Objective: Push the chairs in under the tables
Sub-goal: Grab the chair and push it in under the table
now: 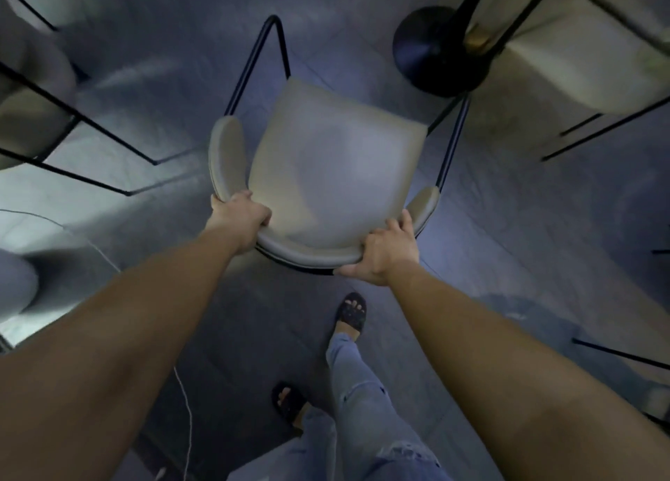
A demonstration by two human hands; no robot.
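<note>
Clasping the chair (333, 168) by its backrest (311, 253), left hand (241, 217) and right hand (389, 252) each curl in a closed grip.

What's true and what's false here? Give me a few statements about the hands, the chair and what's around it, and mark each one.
1. The left hand and right hand both hold the backrest of the chair. True.
2. The chair's seat is bright red. False: it is pale beige.
3. A round black table base stands ahead and to the right of the chair. True.
4. The person is barefoot. False: they wear black sandals.
5. The person wears light blue jeans. True.
</note>
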